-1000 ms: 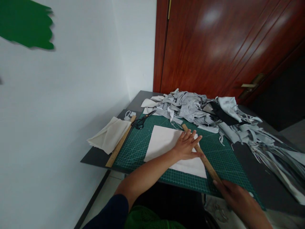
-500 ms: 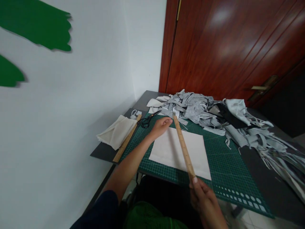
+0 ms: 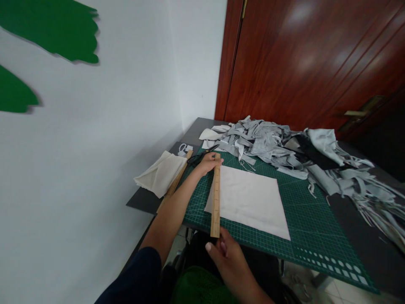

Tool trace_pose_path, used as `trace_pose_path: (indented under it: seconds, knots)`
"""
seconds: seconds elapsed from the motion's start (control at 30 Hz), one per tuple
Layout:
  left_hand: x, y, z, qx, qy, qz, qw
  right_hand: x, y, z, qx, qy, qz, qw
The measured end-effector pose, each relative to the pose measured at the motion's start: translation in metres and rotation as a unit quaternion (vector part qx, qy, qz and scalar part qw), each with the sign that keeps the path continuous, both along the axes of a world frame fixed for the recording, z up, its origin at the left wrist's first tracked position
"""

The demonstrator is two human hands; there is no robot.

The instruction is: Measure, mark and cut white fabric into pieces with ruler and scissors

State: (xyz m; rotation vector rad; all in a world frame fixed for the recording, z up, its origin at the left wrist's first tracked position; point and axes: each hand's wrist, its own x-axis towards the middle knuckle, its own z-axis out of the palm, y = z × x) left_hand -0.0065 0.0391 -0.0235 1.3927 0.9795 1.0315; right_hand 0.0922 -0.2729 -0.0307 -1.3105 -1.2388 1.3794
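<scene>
A wooden ruler lies along the left edge of a white fabric square on a green cutting mat. My left hand pinches the ruler's far end, fingers closed. My right hand grips the near end at the mat's front edge, thumb and fingers closed on it. Black scissors lie just behind my left hand.
A second wooden ruler lies along the mat's left side beside folded cream cloth. A large heap of grey fabric strips covers the back and right of the dark table. A white wall stands left, a brown door behind.
The ruler has swung from the fabric's right side across to its left edge. My left hand moved off the fabric to the ruler's far end; my right hand shifted left with the near end.
</scene>
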Motion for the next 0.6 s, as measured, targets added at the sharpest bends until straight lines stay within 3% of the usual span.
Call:
trace_pose_path:
  seconds: [0.33,0.5,0.6]
  knots:
    - [0.007,0.006,0.0,0.134,0.128,0.061,0.981,-0.004,-0.003,-0.007,-0.032,0.059,-0.027,0.997]
    - [-0.006,0.001,0.007,0.197,0.178,0.105,0.958,0.006,-0.005,-0.026,-0.041,0.024,-0.047,0.998]
    - [-0.011,-0.012,0.013,0.237,0.195,0.077,0.948,0.011,-0.011,-0.038,-0.03,0.037,-0.086,0.995]
